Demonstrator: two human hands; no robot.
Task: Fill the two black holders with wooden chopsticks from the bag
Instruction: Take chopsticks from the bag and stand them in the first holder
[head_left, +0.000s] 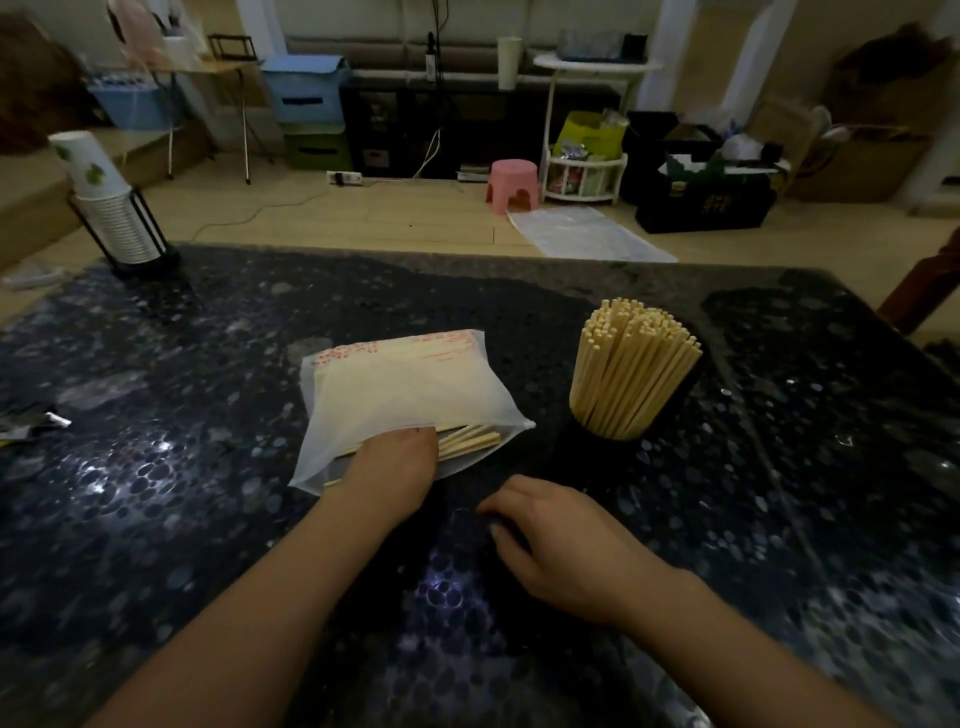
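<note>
Bag mid-counter; your left hand reaches into its near mouth, fingers hidden, grip unclear. Chopsticks light, stiff, slippery: pinch bundle mid-length. Right hand curls round lying empty holder. Full holder beside bag, toward right edge.

**Surroundings beyond the work area**

Dark speckled stone tabletop; stack of white paper cups in a black wire stand at far left corner. On the wooden floor beyond: small pink plastic stool, blue plastic storage bins, white round tiered rack, clear plastic sheet, white power strip.
</note>
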